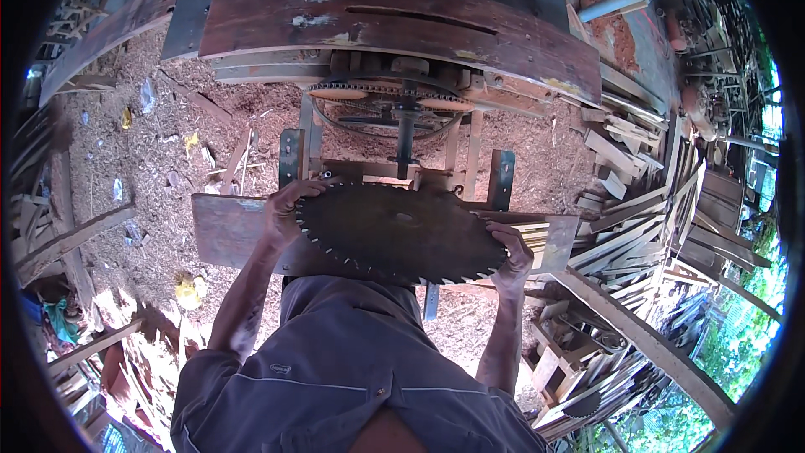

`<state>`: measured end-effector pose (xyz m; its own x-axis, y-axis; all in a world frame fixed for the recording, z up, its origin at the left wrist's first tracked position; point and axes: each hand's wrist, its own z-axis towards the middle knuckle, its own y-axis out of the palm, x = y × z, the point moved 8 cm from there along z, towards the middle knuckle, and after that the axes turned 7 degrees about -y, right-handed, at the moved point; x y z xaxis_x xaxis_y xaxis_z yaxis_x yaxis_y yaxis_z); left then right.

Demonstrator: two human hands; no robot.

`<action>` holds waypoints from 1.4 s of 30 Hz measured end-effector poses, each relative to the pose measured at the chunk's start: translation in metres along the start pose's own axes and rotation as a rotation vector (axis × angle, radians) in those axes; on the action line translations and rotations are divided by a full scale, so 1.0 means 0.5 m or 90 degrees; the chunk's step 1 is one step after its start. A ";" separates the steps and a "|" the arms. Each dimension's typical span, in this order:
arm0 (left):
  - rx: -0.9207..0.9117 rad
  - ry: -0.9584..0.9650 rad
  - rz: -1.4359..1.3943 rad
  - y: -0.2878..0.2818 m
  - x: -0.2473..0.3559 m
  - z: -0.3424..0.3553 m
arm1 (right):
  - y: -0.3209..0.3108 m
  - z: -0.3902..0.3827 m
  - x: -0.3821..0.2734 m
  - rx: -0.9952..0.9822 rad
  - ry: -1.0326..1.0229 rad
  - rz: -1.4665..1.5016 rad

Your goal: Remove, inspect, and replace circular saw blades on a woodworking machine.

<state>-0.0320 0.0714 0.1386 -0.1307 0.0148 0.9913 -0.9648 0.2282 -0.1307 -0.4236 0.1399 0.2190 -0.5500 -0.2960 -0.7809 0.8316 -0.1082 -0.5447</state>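
A large, dark circular saw blade (394, 235) with teeth all round its edge is held in front of my body, a small hole near its middle. My left hand (289, 208) grips the blade's left rim, fingers over the upper edge. On the opposite rim, my right hand (513, 253) is closed round the toothed edge. Behind the blade lies a wide wooden board (231, 226), partly covered by it. Just beyond, a dark metal shaft (406, 138) points toward me from a machine with a chain (369, 89) and wheels.
A reddish wooden plank (377, 21) with a slot spans the machine's top. Green metal uprights (501, 178) stand behind the board. Sawdust (168, 168) covers the floor. Stacked wood strips (646, 235) fill the right side, beside a long beam (650, 348). Timber (75, 239) lies at left.
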 end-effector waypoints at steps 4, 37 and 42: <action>-0.008 -0.021 0.035 0.017 -0.010 0.007 | 0.000 -0.010 0.043 -0.006 0.049 0.031; -0.002 -0.130 0.172 0.050 -0.112 0.048 | 0.047 0.040 0.168 -0.078 0.021 -0.019; 0.001 -0.102 0.218 0.068 -0.152 0.057 | 0.072 0.032 0.227 -0.090 0.038 0.019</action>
<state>-0.0612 0.0501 0.0586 -0.4795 -0.0630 0.8753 -0.8595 0.2348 -0.4540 -0.4551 0.0872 0.1156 -0.5324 -0.2400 -0.8118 0.8309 0.0353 -0.5553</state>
